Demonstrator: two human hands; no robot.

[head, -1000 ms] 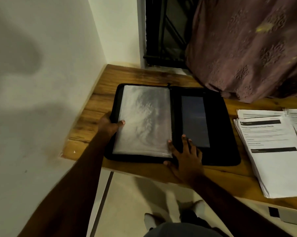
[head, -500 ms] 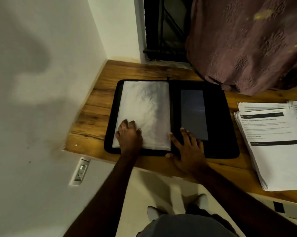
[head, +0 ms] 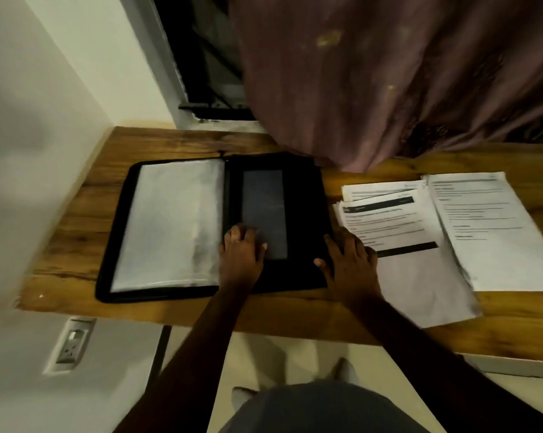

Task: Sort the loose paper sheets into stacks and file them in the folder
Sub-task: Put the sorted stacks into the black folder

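Logging: folder [head: 304,195] open on bench [head: 170,142]; my left hand [head: 242,254] has crossed from sleeves to right panel, fingers flat; right hand [head: 348,264] now reaches paper stacks [head: 420,276], fingers spread, empty. Filing starts next.

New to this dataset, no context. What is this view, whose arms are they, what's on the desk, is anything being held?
There is no machine here: a person wears a camera on the head, looking forward and down, so the two arms are their own. On the wooden desk lies an open black folder, with clear sleeves on its left half. To its right sit stacks of printed paper sheets. The left hand rests on the folder's right half near the spine. The right hand lies flat across the folder's right edge and the nearest sheets. Neither hand holds anything. A curtain hangs behind.
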